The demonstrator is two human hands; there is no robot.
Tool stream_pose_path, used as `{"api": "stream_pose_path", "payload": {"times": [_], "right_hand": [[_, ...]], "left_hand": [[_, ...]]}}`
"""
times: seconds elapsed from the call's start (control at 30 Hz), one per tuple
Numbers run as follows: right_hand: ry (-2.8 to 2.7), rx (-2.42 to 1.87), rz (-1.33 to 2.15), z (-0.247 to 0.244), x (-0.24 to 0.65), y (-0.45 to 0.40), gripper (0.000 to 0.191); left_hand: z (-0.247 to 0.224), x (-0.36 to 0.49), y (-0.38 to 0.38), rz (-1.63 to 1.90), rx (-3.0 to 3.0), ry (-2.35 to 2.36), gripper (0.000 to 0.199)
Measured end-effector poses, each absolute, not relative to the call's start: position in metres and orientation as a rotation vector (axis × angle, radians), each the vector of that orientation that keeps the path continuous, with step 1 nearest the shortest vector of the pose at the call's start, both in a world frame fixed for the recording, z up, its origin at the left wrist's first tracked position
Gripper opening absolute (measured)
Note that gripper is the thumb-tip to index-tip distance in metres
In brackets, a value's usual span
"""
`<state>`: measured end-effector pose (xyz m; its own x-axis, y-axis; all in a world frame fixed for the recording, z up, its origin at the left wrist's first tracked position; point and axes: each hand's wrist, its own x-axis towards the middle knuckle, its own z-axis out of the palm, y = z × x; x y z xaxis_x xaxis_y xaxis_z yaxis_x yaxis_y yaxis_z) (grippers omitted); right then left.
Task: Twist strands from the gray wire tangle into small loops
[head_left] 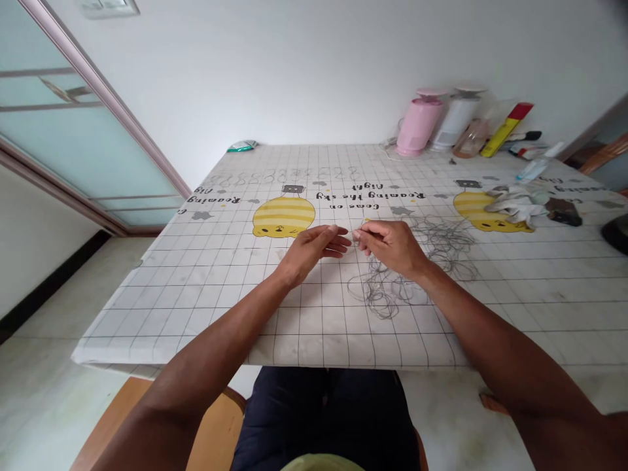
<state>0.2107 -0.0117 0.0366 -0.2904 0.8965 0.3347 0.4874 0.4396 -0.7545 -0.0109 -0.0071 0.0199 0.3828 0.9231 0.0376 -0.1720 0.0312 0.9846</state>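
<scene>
- L hand (311,248): half open, fingers loosely curled, pointing toward R hand, nothing visible in it.
- R hand (392,247): thumb & fingers pinched together, just beside L fingertips, w/ a thin strand prob. btw them; too fine to be sure.
- Grey wire tangle (392,291): thin, loose loops lying on table under & right of R hand, spreading toward far side; no clear ends.
- Table cover (147,327): white grid print w/ yellow bear (283,217) left of hands, a 2nd bear (473,210) partly under white cloth (515,204).
- Progress: wire still a loose heap; no neat coil, bundle or finished piece in view.
- Far edge: pink bottle (417,124), white bottle (456,118), yellow-red box (505,131).
- Dark pouch (564,211) near right side of table.
- Hard to see: wire's ends, exact contact at fingertips, what's under the heap.
- Cut off: right side of table, some items at far right; upper arms run out of frame.
</scene>
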Motion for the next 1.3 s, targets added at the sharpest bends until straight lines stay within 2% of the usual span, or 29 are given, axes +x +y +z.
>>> {"api": "stream_pose_path", "payload": {"times": [0.1, 0.27, 0.63, 1.3], "right_hand": [[-1.878, -1.150, 0.846, 0.0386, 0.2103, -0.0134, 0.044], [-1.839, -1.147, 0.968, 0.0359, 0.2097, -0.0119, 0.043], [-1.851, -1.136, 0.993, 0.0352, 0.2088, -0.0108, 0.047], [-1.720, -0.968, 0.911, 0.0396, 0.2174, -0.0058, 0.046]], "left_hand": [[0.0228, -0.0111, -0.0083, 0.986, 1.326, 0.762, 0.037], [0.0158, -0.0112, -0.0050, 0.975, 1.346, 0.767, 0.026], [0.0144, -0.0130, -0.0037, 0.934, 1.283, 0.748, 0.019], [0.0173, -0.0063, -0.0129, 0.885, 1.115, 0.732, 0.026]]}}
